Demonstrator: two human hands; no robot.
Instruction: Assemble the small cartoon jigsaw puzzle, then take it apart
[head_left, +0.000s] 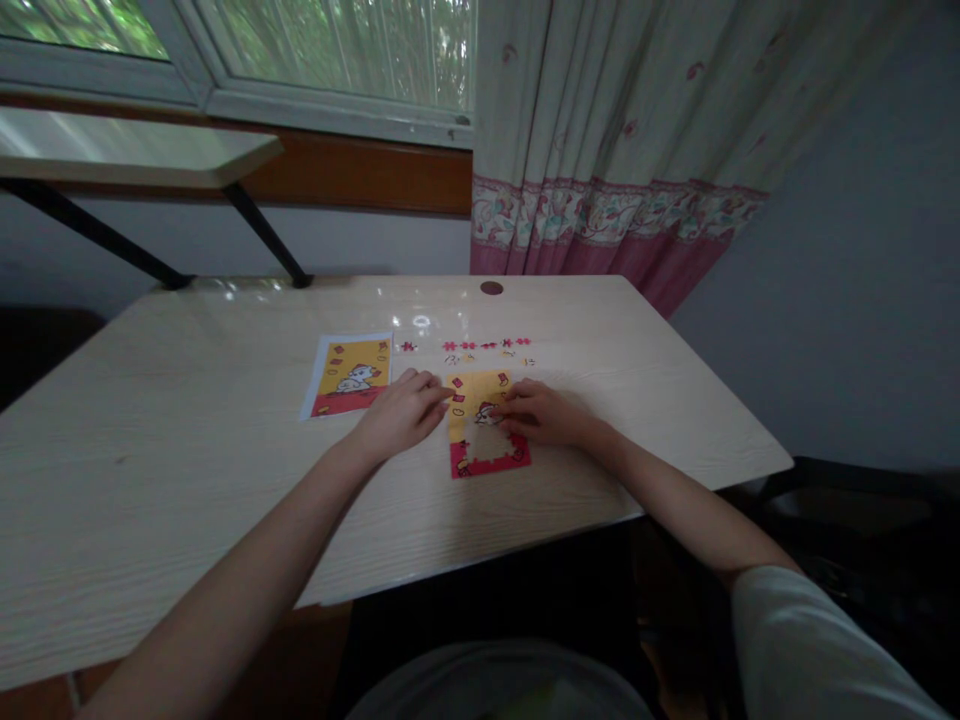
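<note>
A partly assembled jigsaw puzzle [469, 384] lies on the table, yellow at the top and red along the bottom, with a white animal in a red hat. Bare surface shows through a gap in its lower middle. My left hand [405, 412] is at the puzzle's left edge, index finger stretched out and thumb apart, holding nothing visible. From the right, my right hand [541, 412] reaches over the puzzle with fingers drawn together near the animal's head. Whatever those fingertips hold, if anything, is hidden. Loose red puzzle pieces [488, 345] form a row beyond it, with white and yellow pieces [469, 358] nearer.
Left of the puzzle lies a printed picture sheet [349, 375] of a similar scene. A dark round disc [491, 288] sits at the back edge of the pale wooden table [225, 430]. A raised shelf [135, 150] stands at back left; a curtain [600, 150] hangs behind.
</note>
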